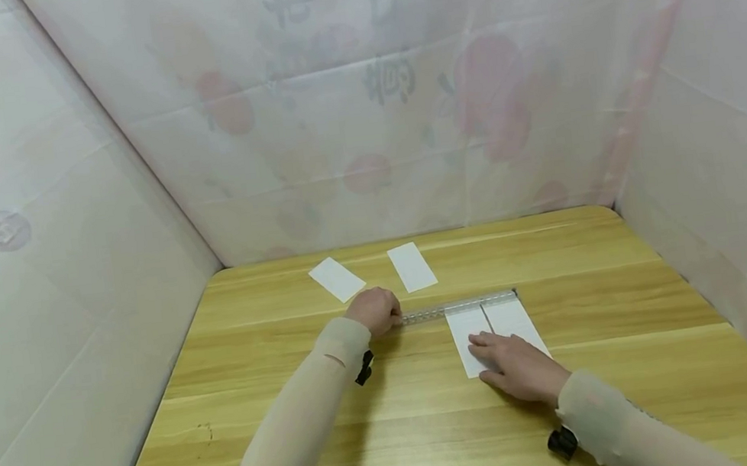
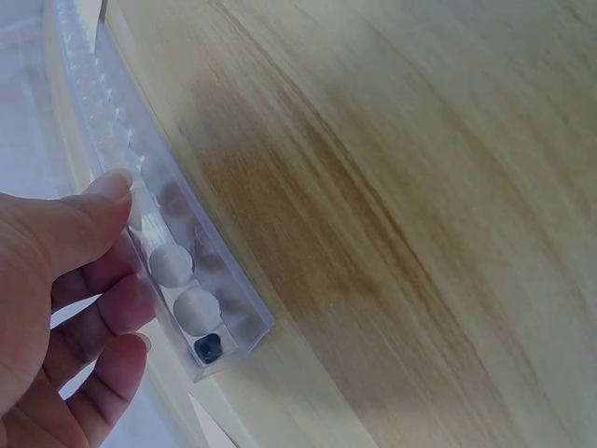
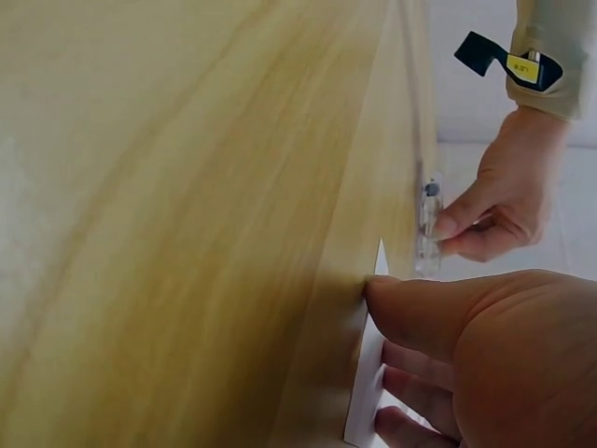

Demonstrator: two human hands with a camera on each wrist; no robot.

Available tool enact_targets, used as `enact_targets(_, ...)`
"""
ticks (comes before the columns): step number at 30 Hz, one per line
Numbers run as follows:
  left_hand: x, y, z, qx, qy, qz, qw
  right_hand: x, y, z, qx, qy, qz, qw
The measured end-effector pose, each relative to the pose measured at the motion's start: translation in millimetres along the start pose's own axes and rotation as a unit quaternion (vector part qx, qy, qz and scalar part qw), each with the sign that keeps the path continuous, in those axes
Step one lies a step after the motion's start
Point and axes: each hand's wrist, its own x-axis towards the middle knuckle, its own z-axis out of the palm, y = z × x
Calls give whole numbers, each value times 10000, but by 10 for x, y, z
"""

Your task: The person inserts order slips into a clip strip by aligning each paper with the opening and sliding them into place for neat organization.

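Note:
A long, clear plastic strip [image 1: 424, 315] lies across the table, with a row of round shapes along it and a small black piece near its end in the left wrist view. My left hand [image 1: 374, 311] pinches this strip near its left end, thumb on top and fingers behind. Two white cards sit side by side against its right part, a narrow gap between them: a left card [image 1: 464, 334] and a right card [image 1: 513, 318]. Spread over the left card, my right hand [image 1: 522, 367] rests with fingers extended, its thumb at the card's edge in the right wrist view.
Farther back on the wooden table [image 1: 244, 371] lie a tilted white card [image 1: 337, 278] and another white card [image 1: 412, 267]. Pale printed cloth walls [image 1: 361, 127] enclose the table at the back and both sides.

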Motion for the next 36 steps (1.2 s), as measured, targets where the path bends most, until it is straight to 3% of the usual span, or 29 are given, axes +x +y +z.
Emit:
enact_targets(26,0,-4,32,-23,78,71,9999,-23,-2,48,217,206,-27,9995)
enact_targets(36,-10,10,12,-6,37,7,10000,89,45,9,182,712,-99,9972)
